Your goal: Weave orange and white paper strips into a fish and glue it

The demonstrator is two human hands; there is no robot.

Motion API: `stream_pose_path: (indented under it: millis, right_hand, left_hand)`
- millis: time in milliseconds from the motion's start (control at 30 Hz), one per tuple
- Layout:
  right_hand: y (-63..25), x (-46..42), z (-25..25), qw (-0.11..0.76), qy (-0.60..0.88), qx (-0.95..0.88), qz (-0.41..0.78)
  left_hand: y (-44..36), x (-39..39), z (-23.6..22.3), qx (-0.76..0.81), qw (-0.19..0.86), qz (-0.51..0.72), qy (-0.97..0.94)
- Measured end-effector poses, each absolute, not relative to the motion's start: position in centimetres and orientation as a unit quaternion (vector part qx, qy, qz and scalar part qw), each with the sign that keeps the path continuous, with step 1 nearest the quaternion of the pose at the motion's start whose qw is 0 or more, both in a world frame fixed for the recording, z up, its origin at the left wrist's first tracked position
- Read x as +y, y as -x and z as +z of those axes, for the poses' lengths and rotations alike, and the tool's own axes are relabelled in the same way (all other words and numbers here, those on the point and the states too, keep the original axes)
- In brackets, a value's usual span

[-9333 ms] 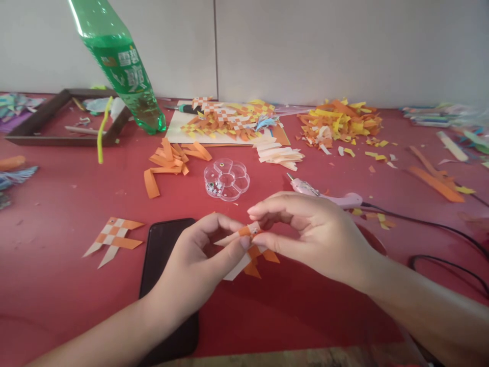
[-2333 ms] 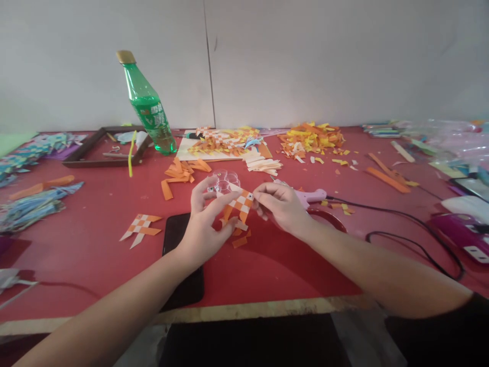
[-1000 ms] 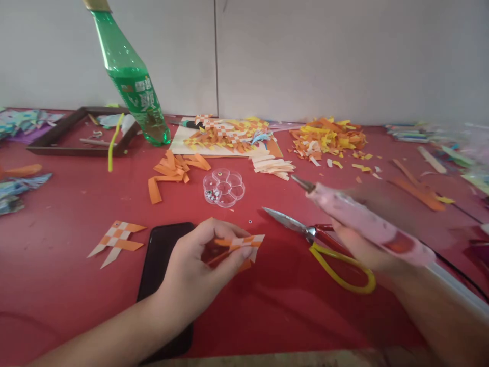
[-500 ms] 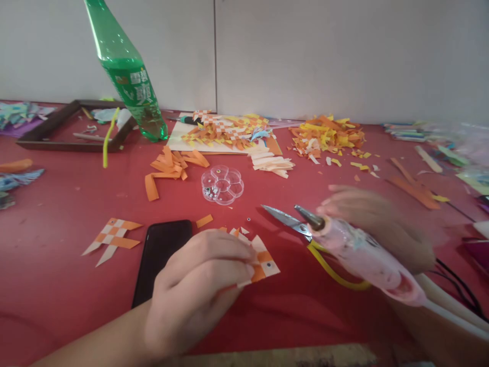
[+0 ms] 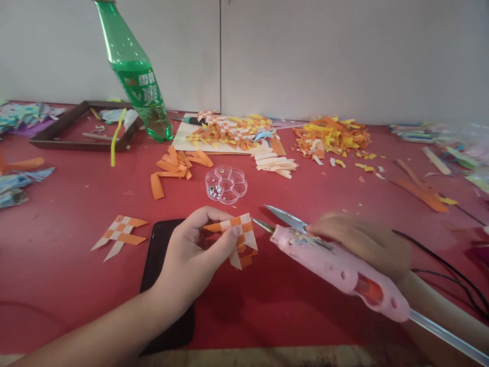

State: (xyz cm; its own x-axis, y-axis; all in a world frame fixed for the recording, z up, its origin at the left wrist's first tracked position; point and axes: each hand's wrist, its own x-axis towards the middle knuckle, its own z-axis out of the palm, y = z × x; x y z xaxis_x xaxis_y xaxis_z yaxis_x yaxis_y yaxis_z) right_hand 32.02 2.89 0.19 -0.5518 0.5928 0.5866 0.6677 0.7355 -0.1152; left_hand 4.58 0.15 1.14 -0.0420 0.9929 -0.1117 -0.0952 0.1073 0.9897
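My left hand point(image 5: 202, 244) pinches an orange and white woven paper fish point(image 5: 247, 235) between thumb and fingers, above the table. My right hand point(image 5: 359, 239) grips a pink hot glue gun point(image 5: 321, 260) from its far side, so most of those fingers are hidden. The gun's metal nozzle point(image 5: 263, 226) points left, close to the paper fish; I cannot tell if they touch. A clear glue stick point(image 5: 445, 334) sticks out of its back end. Scissors point(image 5: 286, 218) lie beyond the gun, partly covered by it and my right hand.
A black phone point(image 5: 164, 285) lies under my left forearm, with a finished woven fish point(image 5: 121, 234) to its left. Behind are a clear flower-shaped palette point(image 5: 226, 184) of small eyes, orange strips point(image 5: 173, 162), a green bottle point(image 5: 139, 86), a dark frame point(image 5: 61, 120) and paper scraps point(image 5: 330, 136).
My left hand has turned over and raised the paper fish slightly. The glue gun has moved left and down, bringing its nozzle near the fish.
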Motion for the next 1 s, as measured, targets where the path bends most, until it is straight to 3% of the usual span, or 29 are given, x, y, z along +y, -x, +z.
stream_pose_path:
  millis: [1000]
  right_hand:
    - [-31.28,3.32,0.81,0.29,0.304,-0.902,-0.105]
  left_hand:
    - [-4.89,0.11,1.09,0.474,0.509,0.505,-0.512]
